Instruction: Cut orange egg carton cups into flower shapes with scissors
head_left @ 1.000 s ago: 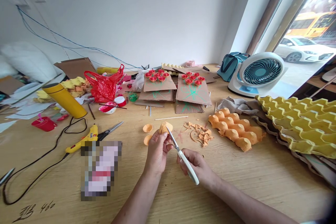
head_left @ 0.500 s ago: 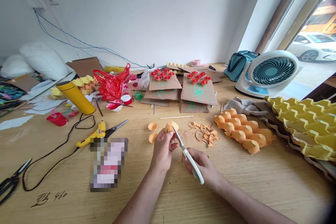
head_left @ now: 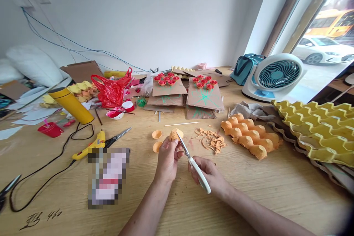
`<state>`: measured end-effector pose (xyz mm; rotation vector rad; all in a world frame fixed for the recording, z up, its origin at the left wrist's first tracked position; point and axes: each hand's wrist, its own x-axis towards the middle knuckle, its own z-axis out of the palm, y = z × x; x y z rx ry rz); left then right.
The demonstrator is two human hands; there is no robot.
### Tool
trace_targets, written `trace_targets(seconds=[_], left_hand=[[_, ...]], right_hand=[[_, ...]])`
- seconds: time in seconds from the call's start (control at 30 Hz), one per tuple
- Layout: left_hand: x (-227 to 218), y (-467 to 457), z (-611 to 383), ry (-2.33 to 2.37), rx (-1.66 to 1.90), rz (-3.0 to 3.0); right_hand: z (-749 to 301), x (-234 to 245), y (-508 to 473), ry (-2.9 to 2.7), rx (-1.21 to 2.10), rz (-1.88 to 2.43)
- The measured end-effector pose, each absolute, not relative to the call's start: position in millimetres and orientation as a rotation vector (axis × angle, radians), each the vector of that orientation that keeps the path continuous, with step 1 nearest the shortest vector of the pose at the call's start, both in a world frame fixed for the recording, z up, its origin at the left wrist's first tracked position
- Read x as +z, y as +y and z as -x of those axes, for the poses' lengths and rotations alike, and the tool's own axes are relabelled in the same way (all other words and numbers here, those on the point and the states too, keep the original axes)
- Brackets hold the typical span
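My left hand (head_left: 166, 158) is closed around an orange egg-carton cup (head_left: 174, 134), held up over the wooden table (head_left: 276, 188). My right hand (head_left: 207, 173) grips white-handled scissors (head_left: 193, 164), whose blades reach up against the cup's right side. Two cut orange cups (head_left: 156, 134) lie just left of the held one. A heap of orange trimmings (head_left: 211, 141) lies to its right. Further right sits an orange strip of egg carton (head_left: 250, 135).
Yellow egg trays (head_left: 318, 127) are stacked at right, behind them a white fan (head_left: 273, 76). Cardboard sheets with red paper flowers (head_left: 203, 94) lie at the back. On the left are a yellow glue gun (head_left: 88, 146), second scissors (head_left: 117, 137), a yellow flask (head_left: 70, 105) and a red bag (head_left: 109, 90).
The hands, cup and scissors keep the same hold. Only the camera view has swung slightly right and then back.
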<state>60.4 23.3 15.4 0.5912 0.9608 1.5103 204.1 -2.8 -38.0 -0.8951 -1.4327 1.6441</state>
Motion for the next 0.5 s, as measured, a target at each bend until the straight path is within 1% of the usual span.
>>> trace_targets(seconds=[0.27,0.5], left_hand=[[14.7,23.5,-59.4,0.957,1.499,-0.587],[13.8,22.6,-59.8,0.947,1.491,-0.586]], right_hand=[[-204.3,-41.0,-2.7,-1.438,1.639,0.9],[-204.9,-41.6,-2.2,-1.506,1.526,0.954]])
